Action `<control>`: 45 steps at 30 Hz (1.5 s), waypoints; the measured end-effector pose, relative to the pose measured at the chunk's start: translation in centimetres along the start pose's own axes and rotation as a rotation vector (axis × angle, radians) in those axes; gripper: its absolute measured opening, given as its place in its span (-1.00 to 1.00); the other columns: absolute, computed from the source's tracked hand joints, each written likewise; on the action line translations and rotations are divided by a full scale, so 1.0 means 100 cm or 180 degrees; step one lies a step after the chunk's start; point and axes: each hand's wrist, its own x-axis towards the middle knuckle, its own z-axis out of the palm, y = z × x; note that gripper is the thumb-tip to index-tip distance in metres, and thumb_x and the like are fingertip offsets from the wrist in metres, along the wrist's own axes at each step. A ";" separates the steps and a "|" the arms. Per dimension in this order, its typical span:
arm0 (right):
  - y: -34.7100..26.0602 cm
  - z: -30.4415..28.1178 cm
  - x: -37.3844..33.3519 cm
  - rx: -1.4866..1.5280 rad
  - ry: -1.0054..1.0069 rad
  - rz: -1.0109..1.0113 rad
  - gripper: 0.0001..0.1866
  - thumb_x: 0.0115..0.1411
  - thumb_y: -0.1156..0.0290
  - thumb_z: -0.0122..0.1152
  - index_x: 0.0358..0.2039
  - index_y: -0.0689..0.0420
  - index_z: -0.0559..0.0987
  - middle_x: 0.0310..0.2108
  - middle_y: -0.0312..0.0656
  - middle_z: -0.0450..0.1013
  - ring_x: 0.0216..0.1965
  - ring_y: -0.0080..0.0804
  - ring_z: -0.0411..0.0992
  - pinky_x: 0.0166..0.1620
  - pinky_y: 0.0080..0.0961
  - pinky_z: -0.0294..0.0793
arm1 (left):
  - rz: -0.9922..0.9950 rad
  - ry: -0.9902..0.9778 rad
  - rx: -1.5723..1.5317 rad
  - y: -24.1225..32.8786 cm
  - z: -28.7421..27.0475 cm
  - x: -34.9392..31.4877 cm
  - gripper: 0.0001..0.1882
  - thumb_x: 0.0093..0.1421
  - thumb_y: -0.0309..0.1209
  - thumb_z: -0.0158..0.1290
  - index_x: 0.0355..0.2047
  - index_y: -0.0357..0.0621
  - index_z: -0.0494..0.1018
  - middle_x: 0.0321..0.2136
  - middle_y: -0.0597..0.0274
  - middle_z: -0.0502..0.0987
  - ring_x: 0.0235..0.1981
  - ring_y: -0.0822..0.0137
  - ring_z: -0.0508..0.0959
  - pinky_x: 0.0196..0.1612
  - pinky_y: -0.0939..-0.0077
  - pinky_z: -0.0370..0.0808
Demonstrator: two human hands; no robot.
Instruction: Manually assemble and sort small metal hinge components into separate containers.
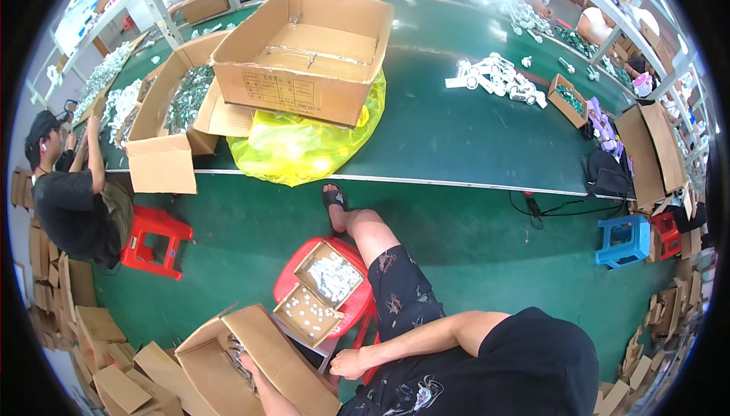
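Left hand resting inside open cardboard box at lower left, among thin, silvery, metal-looking parts lying there; cannot tell whether it is gripping any. Right hand hanging curled near red stool; cannot tell if holding anything. Two small cardboard trays sitting on stool, holding white pieces.
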 end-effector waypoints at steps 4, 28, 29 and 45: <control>-0.006 -0.007 0.000 0.0049 0.0076 -0.0103 -0.74 0.00 0.40 0.38 -0.32 0.30 0.63 -0.35 0.13 0.62 -0.19 0.17 0.64 -0.10 0.04 0.64 | -0.0027 -0.0070 -0.0291 -0.009 -0.006 -0.034 -0.69 0.29 -0.24 0.25 -0.16 -0.27 0.67 -0.23 -0.13 0.74 -0.19 -0.05 0.75 -0.12 0.12 0.66; 0.013 -0.278 -0.133 0.2582 0.1202 -0.0561 -0.74 0.39 0.37 0.29 0.02 0.20 0.64 -0.18 -0.20 0.64 -0.15 -0.47 0.59 -0.05 -0.40 0.62 | -0.0434 -0.0697 -0.1521 0.011 0.020 -0.145 -0.70 0.30 -0.27 0.24 -0.14 -0.27 0.66 -0.22 -0.10 0.74 -0.20 -0.02 0.74 -0.13 0.14 0.66; 0.019 -0.327 -0.161 0.2056 0.1661 -0.0646 -0.73 0.40 0.33 0.30 0.04 0.17 0.65 -0.14 -0.23 0.64 -0.11 -0.48 0.59 -0.01 -0.41 0.61 | -0.0440 -0.0759 -0.1558 0.015 0.023 -0.146 -0.71 0.30 -0.27 0.24 -0.14 -0.27 0.66 -0.22 -0.10 0.74 -0.20 -0.02 0.74 -0.13 0.14 0.66; -0.003 -0.564 -0.280 0.0914 0.5349 -0.1020 -0.08 0.37 0.58 0.22 0.55 0.44 -0.12 -0.29 -0.07 0.56 -0.44 -0.44 0.57 -0.41 -0.55 0.58 | -0.0623 -0.1076 -0.1784 0.044 0.027 -0.159 -0.72 0.32 -0.28 0.23 -0.13 -0.27 0.65 -0.22 -0.08 0.74 -0.20 0.01 0.74 -0.14 0.16 0.67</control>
